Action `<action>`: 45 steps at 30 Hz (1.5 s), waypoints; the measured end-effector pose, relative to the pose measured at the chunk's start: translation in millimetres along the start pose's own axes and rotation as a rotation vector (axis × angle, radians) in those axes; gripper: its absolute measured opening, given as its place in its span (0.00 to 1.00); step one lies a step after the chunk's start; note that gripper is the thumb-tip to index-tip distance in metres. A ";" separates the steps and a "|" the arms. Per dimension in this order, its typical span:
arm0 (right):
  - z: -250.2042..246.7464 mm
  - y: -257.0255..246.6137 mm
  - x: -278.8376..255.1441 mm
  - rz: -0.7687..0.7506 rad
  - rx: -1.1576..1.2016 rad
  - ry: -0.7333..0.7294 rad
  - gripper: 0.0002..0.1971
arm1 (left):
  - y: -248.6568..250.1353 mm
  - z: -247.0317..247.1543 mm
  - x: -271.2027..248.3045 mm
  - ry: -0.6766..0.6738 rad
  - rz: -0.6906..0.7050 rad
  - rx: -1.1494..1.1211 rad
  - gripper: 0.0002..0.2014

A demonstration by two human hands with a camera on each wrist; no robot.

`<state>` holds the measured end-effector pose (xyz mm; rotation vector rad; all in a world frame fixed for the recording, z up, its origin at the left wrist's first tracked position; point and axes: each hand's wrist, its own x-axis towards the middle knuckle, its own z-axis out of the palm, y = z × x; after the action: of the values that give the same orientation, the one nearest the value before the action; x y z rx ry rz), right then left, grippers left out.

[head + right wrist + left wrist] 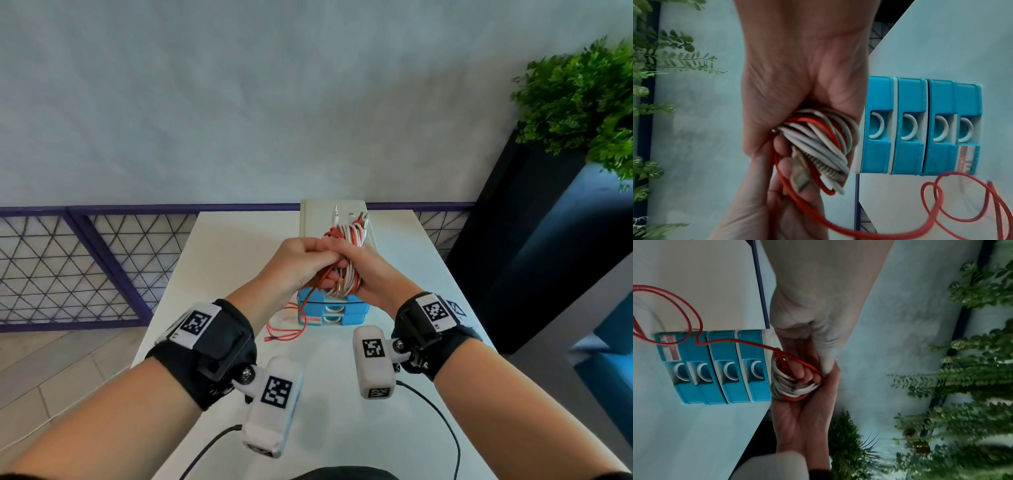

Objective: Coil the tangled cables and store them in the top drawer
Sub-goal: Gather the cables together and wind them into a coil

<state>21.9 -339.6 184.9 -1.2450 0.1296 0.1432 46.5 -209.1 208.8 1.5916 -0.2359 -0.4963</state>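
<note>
- Nearest the lens, two forearms in black wrist straps carrying white tagged camera pods, reaching out over the white bench (239, 240).
- The right hand (373, 277) has its grip clenched round the cable bundle (346, 253), white and red strands wound together, held in the air above the drawer unit's (334, 310) top.
- The left hand (301, 260), at 9 o'clock of the bundle, pinches the red cable (286, 330) where it leaves the coil; fingers curled, the two hands touching.
- The right wrist view shows the coil packed against the palm, a metal-sprung plug end poking out at 6 o'clock.
- The red cable's loose tail drops from the hands at 7 o'clock and lies in loops on the bench, just in front of the blue drawers.
- All four drawer fronts look closed; the top drawer (754, 368) sits just below the hands.
- The judgement: coiling is mostly done, that red tail remains to wind in.
- Risk one: pulling the tail up fast could let its loops knot, or snag the drawer unit's corner.
- Risk two: both hands are occupied, so freeing one for the drawer could let the bundle spring apart.
- Risk three: the loose plug ends at 12 o'clock may catch the drawer lip on the way in.
</note>
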 end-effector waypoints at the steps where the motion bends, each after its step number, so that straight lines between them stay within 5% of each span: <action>1: -0.5 1.4 1.0 0.012 -0.010 -0.005 0.13 | 0.0 2.5 -1.7 0.024 0.009 0.038 0.05; 5: 0.5 1.2 6.7 -0.012 -0.033 0.097 0.11 | -0.5 3.0 -4.2 0.116 0.078 0.248 0.12; 7: -0.3 -1.8 9.0 -0.061 -0.043 0.165 0.10 | -2.3 -1.3 -2.8 0.059 0.065 0.300 0.17; 13: -14.9 -18.3 17.1 -0.123 0.110 0.297 0.05 | -22.3 -31.2 -5.4 -0.472 -0.196 -0.043 0.16; 16: -23.2 -25.9 16.1 -0.102 0.112 0.272 0.06 | -39.0 -50.5 -6.9 -0.729 -0.306 -0.061 0.12; 18: -22.5 -29.0 13.9 -0.067 0.046 0.222 0.04 | -40.3 -56.1 -5.9 -0.772 -0.324 0.077 0.13; 20: -19.3 -29.8 11.5 -0.019 -0.024 0.170 0.04 | -34.4 -54.3 -3.4 -0.710 -0.230 0.372 0.10; 23: -16.5 -29.7 9.4 0.045 -0.129 0.088 0.04 | -26.1 -48.1 7.7 -0.392 -0.032 0.665 0.08; 27: -15.1 -27.4 4.1 0.110 -0.252 -0.015 0.05 | -16.9 -43.9 17.8 -0.156 0.164 0.555 0.06; 33: -6.9 -21.5 -0.5 0.246 -0.281 -0.158 0.09 | -19.2 -37.4 22.9 0.052 0.255 0.610 0.17; 37: -10.5 -18.4 3.6 0.180 -0.299 -0.058 0.06 | -20.0 -40.7 23.3 -0.010 0.127 0.726 0.14; 41: -26.1 -12.1 6.8 0.117 -0.294 0.119 0.06 | -24.9 -54.6 17.8 -0.111 -0.170 0.222 0.19; 45: -27.0 2.6 7.3 0.102 -0.324 0.174 0.08 | -26.6 -54.0 11.9 -0.201 -0.231 -0.098 0.12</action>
<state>28.1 -364.1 172.7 -1.5743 0.3310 0.1483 77.3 -163.7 181.5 1.4815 -0.1769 -0.8365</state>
